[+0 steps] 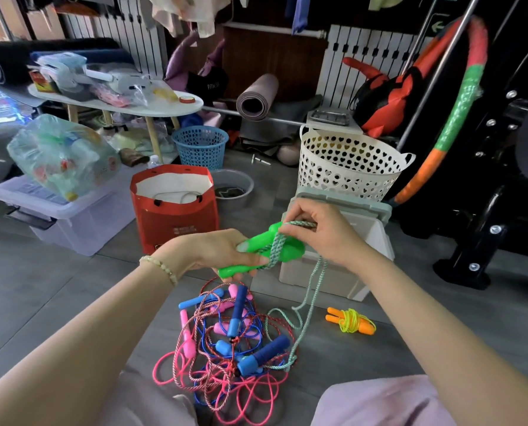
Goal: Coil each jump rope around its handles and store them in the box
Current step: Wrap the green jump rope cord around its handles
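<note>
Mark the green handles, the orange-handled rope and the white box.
green handles (290, 250): head view, bare end beside the wraps.
orange-handled rope (351, 321): head view, its yellow coil.
white box (296, 272): head view, front wall's left part.

Left hand (213, 250) grips green handles (291, 252); right hand (321, 232) pinches rope (275, 252), both arms outstretched.

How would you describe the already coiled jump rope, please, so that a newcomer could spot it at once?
Find the white box on the floor beyond the right hand. Just in front of it, right of the tangled pile of ropes, lies one small bundle. It alone has orange handles with bright yellow cord wound round them.
</note>
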